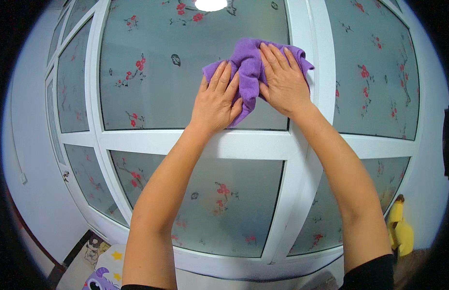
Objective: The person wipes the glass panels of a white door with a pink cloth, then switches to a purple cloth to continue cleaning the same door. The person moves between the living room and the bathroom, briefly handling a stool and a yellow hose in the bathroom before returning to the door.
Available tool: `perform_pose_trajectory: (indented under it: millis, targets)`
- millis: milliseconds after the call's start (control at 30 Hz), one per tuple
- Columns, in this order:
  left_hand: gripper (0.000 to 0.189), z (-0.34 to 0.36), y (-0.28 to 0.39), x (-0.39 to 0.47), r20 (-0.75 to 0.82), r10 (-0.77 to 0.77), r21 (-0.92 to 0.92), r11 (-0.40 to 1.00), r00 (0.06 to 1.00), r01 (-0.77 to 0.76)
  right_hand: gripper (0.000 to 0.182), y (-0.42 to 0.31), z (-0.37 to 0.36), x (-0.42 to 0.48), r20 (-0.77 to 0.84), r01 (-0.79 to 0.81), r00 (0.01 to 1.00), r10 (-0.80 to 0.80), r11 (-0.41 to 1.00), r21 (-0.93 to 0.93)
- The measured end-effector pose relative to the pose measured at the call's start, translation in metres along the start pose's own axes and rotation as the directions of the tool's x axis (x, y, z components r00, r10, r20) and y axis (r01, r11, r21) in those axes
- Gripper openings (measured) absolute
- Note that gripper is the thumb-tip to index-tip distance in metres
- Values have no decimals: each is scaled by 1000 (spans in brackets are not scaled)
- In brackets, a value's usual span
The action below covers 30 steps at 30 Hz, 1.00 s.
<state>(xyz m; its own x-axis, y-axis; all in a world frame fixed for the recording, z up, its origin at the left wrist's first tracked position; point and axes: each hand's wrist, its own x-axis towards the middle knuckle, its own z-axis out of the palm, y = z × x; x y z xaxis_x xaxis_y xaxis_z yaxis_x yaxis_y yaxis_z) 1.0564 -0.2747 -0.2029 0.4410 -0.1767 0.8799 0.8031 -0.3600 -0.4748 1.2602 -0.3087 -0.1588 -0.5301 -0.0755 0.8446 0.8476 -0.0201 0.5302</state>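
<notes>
A crumpled purple cloth (249, 76) lies against a frosted glass pane (155, 98) with red blossom patterns, near the pane's right edge. My left hand (216, 98) presses flat on the cloth's left part, fingers pointing up. On its right part rests my right hand (284, 79), palm down with the fingers slightly spread. Folds of the cloth bunch up between both hands, and its right corner reaches over the white frame (300, 54). The palms are hidden.
More patterned panes stand at the right (376, 79) and below (228, 206). A door handle (66, 176) is at the far left. A yellow banana-shaped item (403, 232) is at the lower right. A mat with stars and a purple cartoon figure (101, 279) lies at the lower left.
</notes>
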Motion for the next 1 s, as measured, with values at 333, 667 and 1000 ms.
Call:
perform_pose_trajectory:
  millis: [333,667,1000]
  targets:
    - [58,12,-59,55,-196,30,85,996,980,-14,66,19,40,70,-117,-58,992,47,994,-92]
    - [50,26,-91,104,-347,-130,48,987,929,156,67,26,52,118,-211,-153,968,136,986,-67]
    - [47,37,-99,111,-500,-98,49,989,860,141,64,29,58,132,-254,-173,955,153,983,-58]
